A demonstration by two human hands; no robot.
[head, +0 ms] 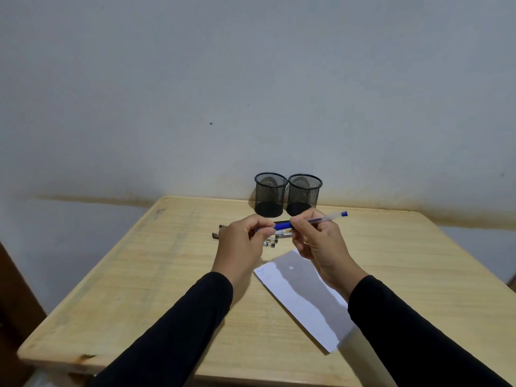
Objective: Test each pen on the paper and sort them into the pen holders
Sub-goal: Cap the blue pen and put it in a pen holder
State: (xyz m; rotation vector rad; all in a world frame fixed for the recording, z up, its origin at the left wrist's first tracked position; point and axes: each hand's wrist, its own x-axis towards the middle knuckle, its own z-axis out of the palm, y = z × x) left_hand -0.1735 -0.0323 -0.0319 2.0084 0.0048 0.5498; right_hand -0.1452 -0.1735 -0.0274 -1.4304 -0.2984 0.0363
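A clear pen with blue ends (pixel 321 219) is held level above the table. My right hand (pixel 321 241) grips its barrel, and my left hand (pixel 243 241) pinches its blue cap (pixel 282 226). Under my hands lie several more pens (pixel 272 241) in a loose bunch, partly hidden. A white sheet of paper (pixel 304 300) lies at an angle in front of me, with a small blue scribble at its far left corner. Two black mesh pen holders (pixel 270 195) (pixel 304 194) stand side by side at the table's far edge, and I see nothing in them.
The light wooden table (pixel 139 289) stands against a pale wall (pixel 251 79). Its left edge drops off near a dark wooden object (pixel 14 303) at the lower left.
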